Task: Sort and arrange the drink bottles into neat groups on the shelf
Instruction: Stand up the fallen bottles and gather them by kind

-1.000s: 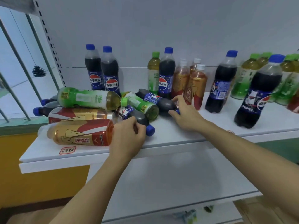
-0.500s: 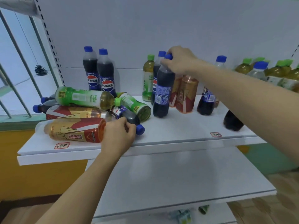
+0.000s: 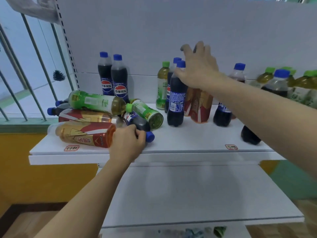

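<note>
On the white shelf [image 3: 180, 140] a heap of bottles lies at the left: a green tea bottle [image 3: 96, 102] on top, two red-label tea bottles [image 3: 85, 134] below, and a cola bottle [image 3: 139, 124] lying with its blue cap toward me. My left hand [image 3: 127, 141] grips that lying cola bottle near its neck. A cola bottle [image 3: 176, 98] stands upright mid-shelf. My right hand [image 3: 197, 69] hovers beside its cap with fingers spread, holding nothing. Two upright cola bottles [image 3: 118, 79] stand at the back left.
More bottles stand on the right: red-label tea [image 3: 199, 105], cola [image 3: 223, 112] and several green tea bottles [image 3: 300, 86]. A lower white shelf [image 3: 188, 194] juts out beneath. Window bars [image 3: 25, 66] rise at the left. Two red price tags [image 3: 231, 147] sit on the shelf's front edge.
My right hand lifted a lying cola bottle, stood it upright mid-shelf, and has now let go of its cap, fingers spreading. My left hand stays on the lying cola bottle.
</note>
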### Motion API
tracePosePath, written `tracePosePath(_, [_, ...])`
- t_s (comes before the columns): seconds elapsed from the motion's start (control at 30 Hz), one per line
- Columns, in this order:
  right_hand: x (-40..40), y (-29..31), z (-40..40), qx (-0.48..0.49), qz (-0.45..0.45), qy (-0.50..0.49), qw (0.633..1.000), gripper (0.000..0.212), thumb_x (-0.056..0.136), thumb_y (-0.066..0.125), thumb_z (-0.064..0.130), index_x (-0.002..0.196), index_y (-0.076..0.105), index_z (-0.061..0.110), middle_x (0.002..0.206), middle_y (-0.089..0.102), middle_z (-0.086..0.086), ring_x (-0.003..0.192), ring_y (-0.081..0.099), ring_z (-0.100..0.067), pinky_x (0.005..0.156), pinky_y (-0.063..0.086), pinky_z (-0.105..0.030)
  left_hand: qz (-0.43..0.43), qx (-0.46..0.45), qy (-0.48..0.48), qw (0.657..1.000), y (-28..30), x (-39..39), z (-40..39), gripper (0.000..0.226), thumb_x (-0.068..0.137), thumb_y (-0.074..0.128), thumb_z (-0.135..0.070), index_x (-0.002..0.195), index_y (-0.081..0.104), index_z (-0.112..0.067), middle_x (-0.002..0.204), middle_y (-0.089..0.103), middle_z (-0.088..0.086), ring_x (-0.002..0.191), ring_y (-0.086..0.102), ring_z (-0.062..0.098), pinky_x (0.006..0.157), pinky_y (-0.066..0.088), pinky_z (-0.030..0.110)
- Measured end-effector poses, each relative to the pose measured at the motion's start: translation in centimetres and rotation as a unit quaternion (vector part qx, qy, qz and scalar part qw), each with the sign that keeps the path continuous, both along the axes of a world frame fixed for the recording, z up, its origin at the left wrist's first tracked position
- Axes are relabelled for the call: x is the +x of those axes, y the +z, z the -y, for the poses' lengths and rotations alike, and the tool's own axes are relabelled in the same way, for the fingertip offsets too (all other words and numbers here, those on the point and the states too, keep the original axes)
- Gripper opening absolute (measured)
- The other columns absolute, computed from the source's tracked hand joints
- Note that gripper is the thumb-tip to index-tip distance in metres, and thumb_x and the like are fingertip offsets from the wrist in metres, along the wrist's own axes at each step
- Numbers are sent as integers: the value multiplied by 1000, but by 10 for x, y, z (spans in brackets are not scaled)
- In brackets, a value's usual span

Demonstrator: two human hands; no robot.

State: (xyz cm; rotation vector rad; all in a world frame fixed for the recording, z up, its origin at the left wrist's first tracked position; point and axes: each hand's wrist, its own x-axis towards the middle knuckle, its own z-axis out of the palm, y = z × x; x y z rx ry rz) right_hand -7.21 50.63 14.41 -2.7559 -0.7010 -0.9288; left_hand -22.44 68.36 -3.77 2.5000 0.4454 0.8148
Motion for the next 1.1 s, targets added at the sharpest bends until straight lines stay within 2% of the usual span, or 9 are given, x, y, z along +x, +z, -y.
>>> tracePosePath(0.03, [-7,-5,-4,-26,75,20,997,57,93,53,47,142,41,22,133,46,-14,120,46,-33,89,46,-46,-4,0,-2,1000,0,-1,1,28,94,53,-30,70,56,-17,66,59,4,62,58,17,61,57,38])
tracePosePath(0.1, [-22,-18,-23,-33,92,98,990,46,95,50,42,137,48,21,129,49,-11,118,47,-30,86,45,-42,-13,-3,-7,1000,1,-1,2,26,95,52,-30,72,56,-18,67,59,4,62,58,16,61,58,38])
tracePosePath(0.2, [-22,-46,-67,-18,-76,154,985,36,100,49,36,129,56,16,127,58,-8,113,57,-28,88,50,-41,-25,-3,-14,1000,2,-2,4,25,97,51,-29,74,54,-20,69,59,2,62,58,14,60,57,35])
tracePosePath(0.3, [-2,-76,-110,-33,-241,125,962,41,103,47,34,131,57,7,129,63,-16,113,61,-34,95,52,-43,-23,7,-15,1000,0,-3,3,25,97,50,-29,73,52,-21,69,56,0,62,55,11,58,53,31])
tracePosePath(0.4, [16,-97,-130,-55,-347,80,933,56,103,45,46,138,55,3,139,58,-19,123,57,-34,99,46,-38,-17,16,-21,1000,-1,-1,0,25,95,49,-31,72,51,-21,67,55,0,61,55,13,57,52,33])
tracePosePath(0.53, [27,-100,-132,37,-457,105,883,64,98,58,50,139,52,1,135,60,-18,118,61,-32,96,48,-36,-9,31,-11,999,-3,2,-3,25,95,50,-31,73,53,-19,67,55,0,60,55,13,58,55,38])
tracePosePath(0.73, [23,-107,-127,226,-381,110,890,68,97,64,41,149,32,11,137,54,-17,117,58,-34,86,48,-40,-11,35,-14,999,-4,2,-3,25,94,46,-34,74,54,-20,67,57,-1,61,57,13,60,57,39])
tracePosePath(0.9, [22,-120,-120,348,-260,155,887,92,84,80,37,155,27,16,141,54,-9,126,55,-28,103,48,-48,-13,41,-8,999,-4,2,-1,25,95,48,-33,78,58,-17,70,60,4,64,60,17,63,58,42])
tracePosePath(1.1, [17,-144,-115,394,-178,169,886,90,78,85,35,151,36,16,145,52,-5,134,49,-24,113,40,-45,-15,43,2,999,-4,2,0,24,96,51,-31,80,60,-15,71,61,5,66,60,18,64,58,42])
